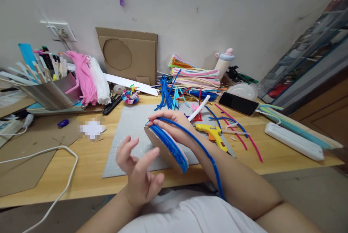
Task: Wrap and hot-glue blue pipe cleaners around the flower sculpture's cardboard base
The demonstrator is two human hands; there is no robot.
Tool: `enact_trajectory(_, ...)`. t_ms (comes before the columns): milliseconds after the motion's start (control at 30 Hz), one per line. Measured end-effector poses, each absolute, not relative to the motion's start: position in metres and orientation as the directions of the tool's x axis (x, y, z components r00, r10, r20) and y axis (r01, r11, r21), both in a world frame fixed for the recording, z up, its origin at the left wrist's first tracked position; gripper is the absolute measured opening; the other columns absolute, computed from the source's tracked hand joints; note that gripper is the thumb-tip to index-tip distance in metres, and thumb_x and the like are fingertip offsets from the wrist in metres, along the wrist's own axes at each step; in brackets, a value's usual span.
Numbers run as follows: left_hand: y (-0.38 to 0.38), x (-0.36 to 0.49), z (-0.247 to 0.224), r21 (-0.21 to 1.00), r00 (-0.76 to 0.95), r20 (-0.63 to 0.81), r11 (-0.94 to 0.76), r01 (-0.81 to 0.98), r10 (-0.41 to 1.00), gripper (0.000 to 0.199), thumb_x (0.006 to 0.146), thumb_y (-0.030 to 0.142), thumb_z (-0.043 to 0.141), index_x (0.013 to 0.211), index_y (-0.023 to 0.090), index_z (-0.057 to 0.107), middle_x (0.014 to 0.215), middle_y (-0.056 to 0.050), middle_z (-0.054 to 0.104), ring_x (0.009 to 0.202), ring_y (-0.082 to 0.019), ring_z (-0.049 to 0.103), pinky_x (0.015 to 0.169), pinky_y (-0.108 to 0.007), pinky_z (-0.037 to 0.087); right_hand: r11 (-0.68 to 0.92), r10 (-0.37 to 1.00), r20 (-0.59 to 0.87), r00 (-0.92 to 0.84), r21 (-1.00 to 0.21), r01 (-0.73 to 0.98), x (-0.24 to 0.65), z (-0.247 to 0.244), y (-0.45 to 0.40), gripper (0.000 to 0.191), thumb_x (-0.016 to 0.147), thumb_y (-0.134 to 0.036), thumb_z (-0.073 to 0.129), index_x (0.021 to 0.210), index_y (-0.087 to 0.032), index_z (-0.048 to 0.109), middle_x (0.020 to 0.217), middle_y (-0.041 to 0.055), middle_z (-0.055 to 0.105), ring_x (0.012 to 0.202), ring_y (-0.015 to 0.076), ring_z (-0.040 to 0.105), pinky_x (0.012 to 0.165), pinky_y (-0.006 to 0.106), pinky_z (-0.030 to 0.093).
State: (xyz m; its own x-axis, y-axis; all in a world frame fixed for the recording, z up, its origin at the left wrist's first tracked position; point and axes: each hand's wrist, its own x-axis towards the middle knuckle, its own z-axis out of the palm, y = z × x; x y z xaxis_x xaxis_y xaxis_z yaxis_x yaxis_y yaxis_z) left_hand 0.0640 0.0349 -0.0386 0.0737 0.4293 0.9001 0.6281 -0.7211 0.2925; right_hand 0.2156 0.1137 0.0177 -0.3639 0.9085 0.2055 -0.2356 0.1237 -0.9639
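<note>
My right hand (178, 123) grips a tilted cardboard disc (160, 150) at its far end, over the grey mat. Blue fuzzy pipe cleaner (174, 149) covers the disc's curved edge, and a strip of pink shows on its far side. Pinched at my right fingertips is one end of a long blue pipe cleaner (202, 142), which arcs down along my forearm. Its lower end drops out of sight by my shirt. My left hand (141, 171) hovers beside the disc's near face, fingers spread and curled, holding nothing.
A yellow glue gun (210, 131) lies right of my right hand on the mat (119, 153). Loose pipe cleaners, a phone (239, 103) and a white power strip (293, 141) are farther right. Behind stand a cut cardboard sheet (144, 53) and pipe cleaner bundles (195, 77). A white cable (73, 167) crosses the left.
</note>
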Motion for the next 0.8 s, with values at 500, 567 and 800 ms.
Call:
enact_trajectory(500, 0.0343, 0.0628, -0.0368, 0.098, 0.243, 0.902, -0.718, 0.689, 0.356, 0.038, 0.091, 0.048, 0.048, 0.123, 0.035, 0.064, 0.126, -0.011, 0.042, 0.124, -0.034, 0.036, 0.108, -0.052, 0.029, 0.116, 0.91, 0.216, -0.354, -0.952, -0.283, 0.2141, 0.0165, 0.1116, 0.028, 0.078, -0.043, 0.077, 0.094, -0.02, 0.073, 0.088, 0.0041, 0.078, 0.089, 0.0187, 0.075, 0.087, 0.032, 0.058)
enact_trajectory(567, 0.0345, 0.0629, -0.0362, 0.09, 0.254, 0.898, -0.714, 0.694, 0.359, 0.038, 0.09, 0.049, 0.05, 0.123, 0.036, 0.063, 0.128, -0.011, 0.041, 0.124, -0.034, 0.037, 0.106, -0.053, 0.03, 0.117, 0.911, 0.217, -0.351, -0.951, -0.285, 0.2136, 0.0162, 0.1112, 0.028, 0.078, -0.042, 0.076, 0.094, -0.02, 0.073, 0.087, 0.0039, 0.078, 0.089, 0.0184, 0.075, 0.087, 0.032, 0.058)
enact_trajectory(800, 0.0347, 0.064, -0.0306, 0.04, 0.278, 0.899, -0.694, 0.719, 0.34, 0.034, 0.087, 0.048, 0.055, 0.116, 0.034, 0.065, 0.131, -0.011, 0.042, 0.129, -0.035, 0.036, 0.103, -0.054, 0.032, 0.15, 0.915, 0.229, -0.332, -0.957, -0.247, 0.2129, 0.02, 0.1087, 0.021, 0.08, -0.036, 0.075, 0.093, -0.019, 0.074, 0.087, 0.0038, 0.078, 0.086, 0.0183, 0.075, 0.08, 0.03, 0.059)
